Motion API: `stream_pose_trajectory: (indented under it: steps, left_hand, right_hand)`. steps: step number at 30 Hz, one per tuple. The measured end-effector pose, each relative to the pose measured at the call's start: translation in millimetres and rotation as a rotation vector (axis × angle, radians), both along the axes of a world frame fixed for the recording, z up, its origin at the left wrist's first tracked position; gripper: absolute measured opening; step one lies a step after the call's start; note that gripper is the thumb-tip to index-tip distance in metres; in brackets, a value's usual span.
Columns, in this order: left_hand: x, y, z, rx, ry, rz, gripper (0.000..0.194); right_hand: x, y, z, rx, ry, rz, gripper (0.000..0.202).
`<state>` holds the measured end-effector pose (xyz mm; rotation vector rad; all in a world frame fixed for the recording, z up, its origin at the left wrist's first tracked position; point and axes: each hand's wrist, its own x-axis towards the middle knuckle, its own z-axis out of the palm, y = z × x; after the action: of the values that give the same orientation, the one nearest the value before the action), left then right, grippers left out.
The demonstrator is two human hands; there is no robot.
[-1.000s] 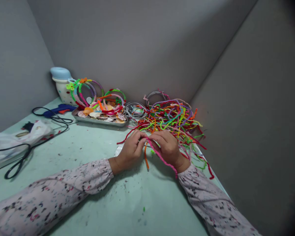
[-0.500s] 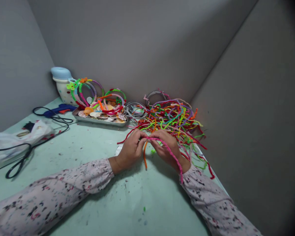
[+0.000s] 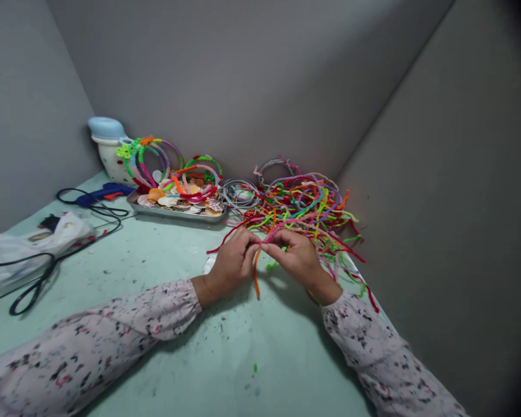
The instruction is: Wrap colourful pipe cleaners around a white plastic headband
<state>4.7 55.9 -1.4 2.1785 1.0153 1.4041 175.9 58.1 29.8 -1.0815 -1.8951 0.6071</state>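
Fingertips of my left hand point(image 3: 230, 263) are pinched around one end of a pink pipe cleaner point(image 3: 270, 236). Close against them, the thumb and forefinger of my right hand point(image 3: 301, 259) pinch the same strand. Its free length runs up and away behind my right hand, over the heap of coloured pipe cleaners point(image 3: 316, 200). An orange pipe cleaner point(image 3: 256, 281) pokes out below the fingertips; whether it is held or just lies on the table cannot be made out. My fingers hide the spot where the pink strand is gripped.
Behind my left hand stands a metal tray point(image 3: 178, 215) of shells, with wrapped headbands point(image 3: 156, 165) on it. Bare grey hoops point(image 3: 241, 194) lie beside it. Farther left are a blue glue gun point(image 3: 99, 194), a black cord point(image 3: 54, 263), a plastic bag point(image 3: 69, 229) and a lidded white container point(image 3: 113, 159).
The pink pipe cleaner's free length has swung from hanging over my right wrist to pointing away behind the hand. My right hand has turned; my left hand stays almost in place.
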Motion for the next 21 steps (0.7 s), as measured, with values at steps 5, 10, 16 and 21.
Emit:
stream_pose_trajectory:
  steps: [5,10,16,21]
  left_hand:
    - [0.4,-0.2,1.5,-0.036,-0.005,0.015,0.01]
    - [0.3,-0.9,2.9,-0.045,-0.021,0.034,0.01]
    - [-0.6,-1.9,2.9,-0.015,-0.001,0.037,0.007]
    - [-1.1,-2.8,3.5,-0.014,0.001,0.043,0.004]
  right_hand:
    - [0.0,1.4,4.0,-0.069,0.001,-0.004,0.013]
    - [1.7,2.9,7.1,-0.096,-0.043,0.041,0.013]
    - [2.0,1.2,8.3,-0.088,-0.02,0.04,0.011]
    - [0.8,-0.6,9.2,-0.107,-0.018,0.077,0.011]
